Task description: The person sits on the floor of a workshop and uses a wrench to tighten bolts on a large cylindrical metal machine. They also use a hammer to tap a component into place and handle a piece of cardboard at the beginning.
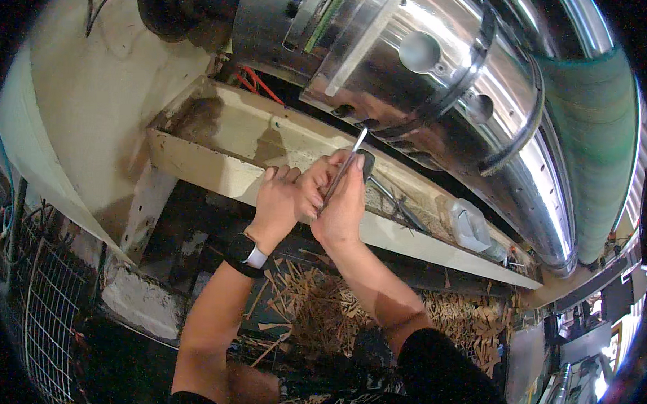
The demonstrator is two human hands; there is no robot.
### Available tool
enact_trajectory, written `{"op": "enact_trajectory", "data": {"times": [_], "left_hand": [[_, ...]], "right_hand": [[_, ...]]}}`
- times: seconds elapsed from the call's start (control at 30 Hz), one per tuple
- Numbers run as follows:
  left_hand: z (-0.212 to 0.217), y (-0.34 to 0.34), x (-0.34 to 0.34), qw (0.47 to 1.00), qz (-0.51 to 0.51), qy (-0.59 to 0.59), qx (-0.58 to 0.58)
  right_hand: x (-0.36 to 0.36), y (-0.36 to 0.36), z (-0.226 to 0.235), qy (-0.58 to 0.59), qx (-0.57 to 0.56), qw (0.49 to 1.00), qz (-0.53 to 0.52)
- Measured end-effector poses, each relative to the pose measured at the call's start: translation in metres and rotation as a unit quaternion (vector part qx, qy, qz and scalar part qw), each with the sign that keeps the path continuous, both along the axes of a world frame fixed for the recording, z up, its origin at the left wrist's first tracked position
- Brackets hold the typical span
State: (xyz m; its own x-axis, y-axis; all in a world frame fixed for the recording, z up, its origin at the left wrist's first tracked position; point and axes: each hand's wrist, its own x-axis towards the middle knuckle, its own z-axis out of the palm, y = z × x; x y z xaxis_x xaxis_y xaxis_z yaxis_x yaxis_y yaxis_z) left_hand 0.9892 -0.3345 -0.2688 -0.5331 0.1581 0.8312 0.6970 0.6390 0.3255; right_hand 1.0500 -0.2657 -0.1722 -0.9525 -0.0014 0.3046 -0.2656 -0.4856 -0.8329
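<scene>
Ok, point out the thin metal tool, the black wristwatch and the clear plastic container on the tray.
Thin metal tool [358, 142], head view: bare shaft near its upper tip.
Black wristwatch [245, 254], head view: band on the left wrist.
Clear plastic container [470, 224], head view: middle of its side.

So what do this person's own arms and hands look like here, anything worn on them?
Both forearms are bare up to short dark sleeves, seen at the lower edge of the head view. The left hand has a black wristband with a pale, watch-like piece on it. The right hand wears no glove or ring that I can make out, and its wrist is bare. There are no gloves on either hand.
</scene>
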Motion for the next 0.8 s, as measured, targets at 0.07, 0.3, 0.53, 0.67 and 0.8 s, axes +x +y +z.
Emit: {"op": "enact_trajectory", "data": {"times": [0.07, 0.3, 0.53, 0.67, 0.8], "left_hand": [[0.001, 0.001, 0.000, 1.000, 0.026, 0.010, -0.013], [0.005, 0.006, 0.009, 0.998, 0.043, -0.019, -0.043], [0.003, 0.004, 0.007, 0.998, 0.038, -0.020, -0.039], [0.002, 0.003, 0.008, 0.998, 0.046, -0.019, -0.045], [0.002, 0.004, 0.006, 0.998, 0.041, -0.012, -0.043]], "right_hand": [[0.007, 0.009, -0.009, 0.055, 0.029, 0.996, -0.056], [0.021, 0.048, 0.023, 0.118, 0.425, 0.885, -0.148], [0.047, 0.063, 0.069, 0.437, 0.337, 0.824, -0.131], [0.045, 0.044, 0.094, 0.456, 0.445, 0.730, -0.248], [0.015, 0.042, 0.086, 0.368, 0.448, 0.789, -0.203]]}}
